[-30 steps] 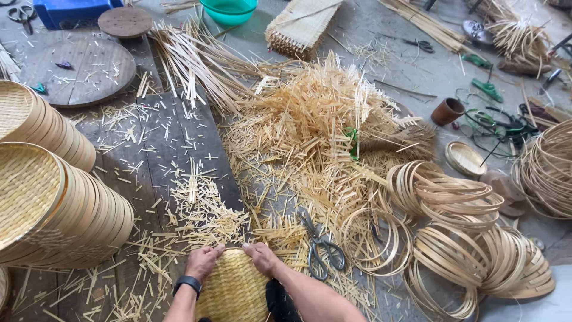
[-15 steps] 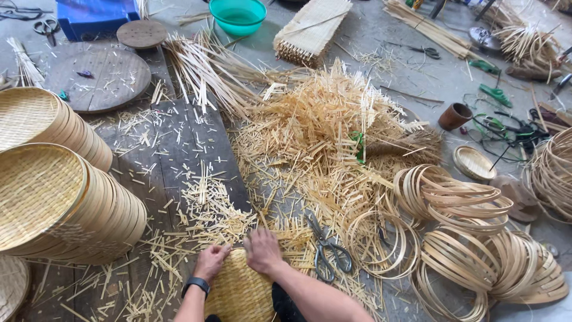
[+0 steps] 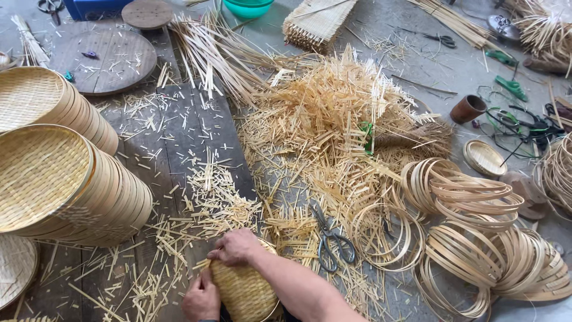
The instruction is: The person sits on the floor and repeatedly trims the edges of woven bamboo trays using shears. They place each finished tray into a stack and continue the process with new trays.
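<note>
A small round woven bamboo basket (image 3: pixel 243 289) stands on edge at the bottom centre. My left hand (image 3: pixel 201 298) grips its left side low down. Over its top rim, my right hand (image 3: pixel 236 247) is closed on the edge. Scissors (image 3: pixel 329 240) lie on the floor just right of my right forearm, among bamboo trimmings.
Stacks of finished woven baskets (image 3: pixel 56 179) fill the left side. A heap of bamboo offcuts (image 3: pixel 333 119) covers the middle. Piles of bamboo hoops (image 3: pixel 471 232) sit at right. A round wooden board (image 3: pixel 101 56), a green bowl (image 3: pixel 248 7), a brown cup (image 3: pixel 467 108) and tools lie farther off.
The view has shifted so the hands and basket sit lower in frame. My left hand has slid down the basket's left side; the right stays on the rim.
</note>
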